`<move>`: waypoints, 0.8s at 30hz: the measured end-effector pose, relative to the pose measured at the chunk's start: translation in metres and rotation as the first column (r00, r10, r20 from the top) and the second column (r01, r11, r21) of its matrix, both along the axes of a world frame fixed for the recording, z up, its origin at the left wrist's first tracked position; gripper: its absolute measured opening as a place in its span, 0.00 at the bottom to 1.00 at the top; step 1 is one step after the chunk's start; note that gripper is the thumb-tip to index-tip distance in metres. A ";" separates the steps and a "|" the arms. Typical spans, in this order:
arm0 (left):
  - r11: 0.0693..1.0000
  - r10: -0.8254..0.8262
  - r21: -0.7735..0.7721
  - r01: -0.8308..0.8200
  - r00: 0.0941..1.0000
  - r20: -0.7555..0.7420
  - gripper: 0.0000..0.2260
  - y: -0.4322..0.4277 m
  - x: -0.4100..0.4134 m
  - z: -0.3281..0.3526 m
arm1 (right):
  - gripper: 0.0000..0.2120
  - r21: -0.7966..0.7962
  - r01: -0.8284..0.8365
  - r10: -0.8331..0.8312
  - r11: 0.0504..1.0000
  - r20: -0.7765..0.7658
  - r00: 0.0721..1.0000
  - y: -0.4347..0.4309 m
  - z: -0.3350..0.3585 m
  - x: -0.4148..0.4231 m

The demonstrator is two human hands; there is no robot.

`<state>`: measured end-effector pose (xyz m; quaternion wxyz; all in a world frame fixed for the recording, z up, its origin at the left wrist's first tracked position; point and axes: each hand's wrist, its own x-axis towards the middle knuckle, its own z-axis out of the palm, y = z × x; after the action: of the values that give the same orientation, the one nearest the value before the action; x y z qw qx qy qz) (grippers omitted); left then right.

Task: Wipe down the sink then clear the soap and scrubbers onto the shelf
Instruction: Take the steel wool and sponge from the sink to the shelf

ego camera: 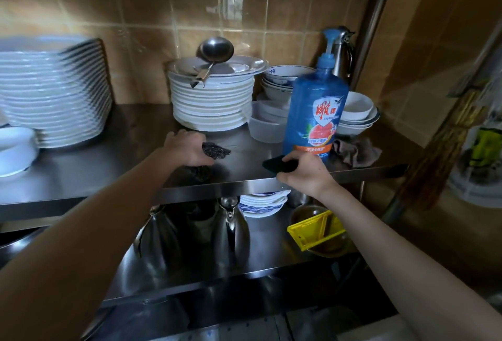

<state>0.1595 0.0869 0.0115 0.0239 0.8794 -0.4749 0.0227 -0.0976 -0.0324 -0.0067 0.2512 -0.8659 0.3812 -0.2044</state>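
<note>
Holding a dark wiry steel-wool scrubber (216, 150) in my left hand (184, 150) and pinching a flat black scouring pad (279, 164) in my right hand (307, 175), I have both grips closed just over the stainless steel shelf (244, 186). I judge the clearing nearly finished: the tall blue pump bottle of dish soap (316, 112) already stands there beside stacked white plates (214, 101), against tan wall tiles (152, 9); the sink is out of view.

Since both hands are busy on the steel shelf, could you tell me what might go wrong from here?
1. The right hand sets the dark pad at the very front lip of the shelf; it could slide off onto the tier below.
2. That hand sits right beside the tall blue soap bottle; a bump might tip it.
3. The left hand, with the steel wool scrubber, is close to the plate stack carrying a loose ladle.
</note>
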 end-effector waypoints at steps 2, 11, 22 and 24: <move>1.000 -0.001 0.005 0.001 1.000 -0.016 0.21 0.005 0.003 -0.002 | 0.21 0.000 0.000 0.000 1.000 0.004 1.000 0.002 0.000 0.009; 0.999 0.031 -0.008 -0.031 0.999 -0.033 0.26 0.027 0.025 -0.018 | 0.24 -0.067 0.001 -0.004 0.998 -0.046 0.999 0.005 -0.013 0.048; 1.000 0.011 -0.019 -0.011 1.000 0.001 0.34 0.023 0.034 -0.026 | 0.24 -0.062 0.028 -0.029 0.998 -0.019 0.999 0.003 -0.026 0.090; 0.999 0.008 -0.044 -0.008 1.000 0.001 0.34 0.024 0.035 -0.028 | 0.24 -0.059 0.034 -0.035 0.998 -0.010 0.999 0.003 -0.026 0.095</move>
<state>0.1950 0.1113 -0.0167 0.0428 0.8806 -0.4707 0.0337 -0.0023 -0.0289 -0.0322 0.2199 -0.8673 0.3912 -0.2153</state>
